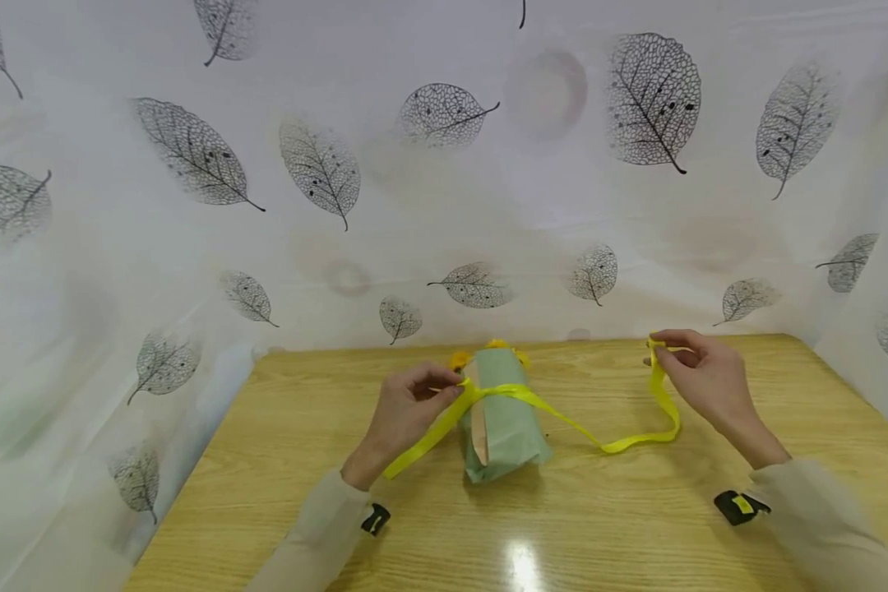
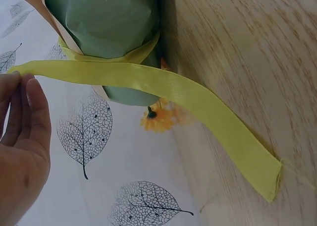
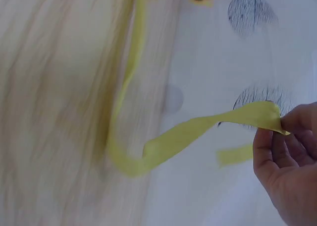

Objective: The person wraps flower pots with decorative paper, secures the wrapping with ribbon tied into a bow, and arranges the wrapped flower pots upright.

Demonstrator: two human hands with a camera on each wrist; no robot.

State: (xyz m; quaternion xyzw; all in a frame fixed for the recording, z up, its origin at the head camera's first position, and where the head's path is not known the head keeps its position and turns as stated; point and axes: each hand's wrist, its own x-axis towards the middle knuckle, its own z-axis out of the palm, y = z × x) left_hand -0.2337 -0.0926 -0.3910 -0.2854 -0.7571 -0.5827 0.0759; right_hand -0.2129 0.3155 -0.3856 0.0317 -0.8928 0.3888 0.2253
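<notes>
A bundle in green wrapping paper (image 1: 505, 436) with a tan edge lies on the table, orange-yellow flowers (image 2: 157, 118) showing at its far end. A yellow ribbon (image 1: 514, 391) passes round its middle. My left hand (image 1: 412, 407) pinches the ribbon between thumb and fingers close beside the bundle's left side, and a short cut end hangs down toward the table. Off to the right, my right hand (image 1: 703, 378) pinches the ribbon's other length near its end, raised above the table. Between bundle and right hand the ribbon sags in a loose curve down to the tabletop.
The wooden table (image 1: 266, 493) runs back to a pale curtain (image 1: 444, 197) printed with dark leaf shapes. Black straps with buckles (image 1: 740, 507) hang at both wrists by the light sleeves.
</notes>
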